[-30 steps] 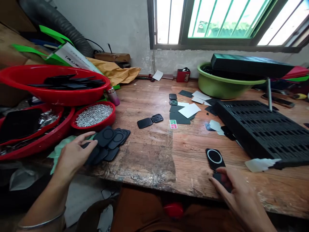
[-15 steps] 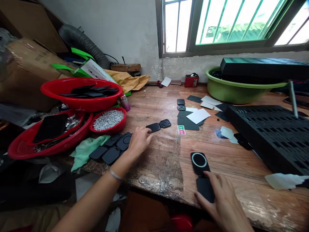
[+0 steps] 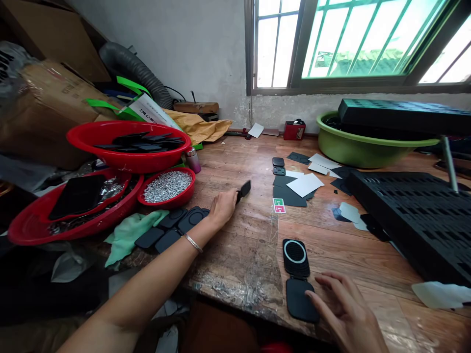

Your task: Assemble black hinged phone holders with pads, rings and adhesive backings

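Observation:
My left hand (image 3: 223,206) is closed on a black hinged two-panel piece (image 3: 246,189), whose far panel tilts up beyond my fingers. The rest of that piece is hidden by the hand. Nearer the front edge lies another hinged black piece (image 3: 299,284), unfolded flat, with a white ring on its upper panel. My right hand (image 3: 342,309) is beside its lower panel, fingers apart, the thumb tip at the panel's right edge. Below my left forearm and wrist, several black panels (image 3: 172,218) lie grouped on the table.
Red basins (image 3: 128,162) stand at the left, with a small red bowl (image 3: 140,193) of metal pins beside a green cloth (image 3: 128,233). Dark and white sheets (image 3: 305,184) lie mid-table. A black foam tray (image 3: 408,215) and a green basin (image 3: 368,152) are right.
My left hand has gripped the farther hinged piece and lifted its far panel. My right hand has loosened from the ringed piece, which has shifted slightly left and toward me in view.

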Demonstrator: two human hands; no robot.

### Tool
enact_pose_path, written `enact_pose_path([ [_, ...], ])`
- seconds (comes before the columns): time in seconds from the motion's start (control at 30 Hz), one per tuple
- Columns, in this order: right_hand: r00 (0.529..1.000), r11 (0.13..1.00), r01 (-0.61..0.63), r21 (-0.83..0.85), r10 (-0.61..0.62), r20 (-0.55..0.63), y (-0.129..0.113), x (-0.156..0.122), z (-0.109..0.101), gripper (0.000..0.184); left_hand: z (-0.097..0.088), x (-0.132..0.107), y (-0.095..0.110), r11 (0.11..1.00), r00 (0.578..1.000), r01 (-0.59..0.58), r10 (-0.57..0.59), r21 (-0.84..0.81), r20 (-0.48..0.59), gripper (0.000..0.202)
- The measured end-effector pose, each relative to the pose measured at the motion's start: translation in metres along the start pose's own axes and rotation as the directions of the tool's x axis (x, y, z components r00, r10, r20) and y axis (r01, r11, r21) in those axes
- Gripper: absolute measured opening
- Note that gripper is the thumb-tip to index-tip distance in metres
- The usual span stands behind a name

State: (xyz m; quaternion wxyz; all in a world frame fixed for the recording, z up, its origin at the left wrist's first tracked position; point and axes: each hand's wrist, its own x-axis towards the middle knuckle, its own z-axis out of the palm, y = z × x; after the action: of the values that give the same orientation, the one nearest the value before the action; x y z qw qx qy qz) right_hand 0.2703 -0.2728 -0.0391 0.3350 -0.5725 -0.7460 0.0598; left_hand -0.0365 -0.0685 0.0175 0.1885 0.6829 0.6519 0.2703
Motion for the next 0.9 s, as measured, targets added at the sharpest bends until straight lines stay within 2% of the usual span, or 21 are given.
enact_pose_path([
  [0.1, 0.998, 0.996, -0.063, 0.064, 0.064, -0.011, 0.004, 0.000, -0.003, 0.030, -0.007, 0.000, -0.002, 0.974, 0.997, 0.076, -0.068, -0.215, 0.042, 0.030],
  [0.17, 0.996, 0.992, -0.083, 0.094, 0.086, -0.029, 0.005, 0.000, -0.004, 0.030, -0.010, -0.004, 0.001, 0.917, 0.984, 0.143, -0.094, -0.372, 0.149, 0.033],
  [0.27, 0.991, 0.989, -0.101, 0.109, 0.110, -0.080, 0.006, 0.000, -0.002, 0.031, -0.013, -0.016, 0.007, 0.793, 0.944, 0.256, -0.081, -0.554, 0.320, 0.035],
  [0.37, 0.986, 0.990, -0.097, 0.105, 0.110, -0.123, 0.007, 0.000, 0.001, 0.028, -0.017, -0.026, 0.012, 0.681, 0.899, 0.347, -0.045, -0.645, 0.436, 0.048],
  [0.47, 0.984, 0.990, -0.095, 0.101, 0.109, -0.142, 0.008, -0.002, 0.004, 0.024, -0.017, -0.030, 0.012, 0.616, 0.871, 0.393, -0.011, -0.683, 0.492, 0.058],
  [0.57, 0.972, 0.978, -0.148, 0.150, 0.172, -0.158, 0.006, -0.004, 0.006, 0.025, -0.016, -0.031, 0.014, 0.605, 0.860, 0.396, 0.020, -0.690, 0.511, 0.057],
  [0.67, 0.948, 0.936, -0.240, 0.257, 0.283, -0.146, 0.002, -0.005, 0.007, 0.030, -0.016, -0.034, 0.025, 0.638, 0.834, 0.371, 0.090, -0.674, 0.544, 0.050],
  [0.73, 0.918, 0.877, -0.328, 0.351, 0.383, -0.100, 0.001, -0.005, 0.006, 0.037, -0.016, -0.038, 0.037, 0.670, 0.789, 0.352, 0.164, -0.654, 0.592, 0.046],
  [0.8, 0.885, 0.797, -0.398, 0.453, 0.465, -0.041, 0.002, -0.005, 0.005, 0.044, -0.014, -0.044, 0.051, 0.707, 0.724, 0.317, 0.250, -0.632, 0.643, 0.044],
  [0.9, 0.868, 0.687, -0.421, 0.593, 0.496, 0.041, 0.006, -0.003, 0.003, 0.053, -0.005, -0.053, 0.073, 0.731, 0.629, 0.269, 0.360, -0.627, 0.689, 0.042],
])
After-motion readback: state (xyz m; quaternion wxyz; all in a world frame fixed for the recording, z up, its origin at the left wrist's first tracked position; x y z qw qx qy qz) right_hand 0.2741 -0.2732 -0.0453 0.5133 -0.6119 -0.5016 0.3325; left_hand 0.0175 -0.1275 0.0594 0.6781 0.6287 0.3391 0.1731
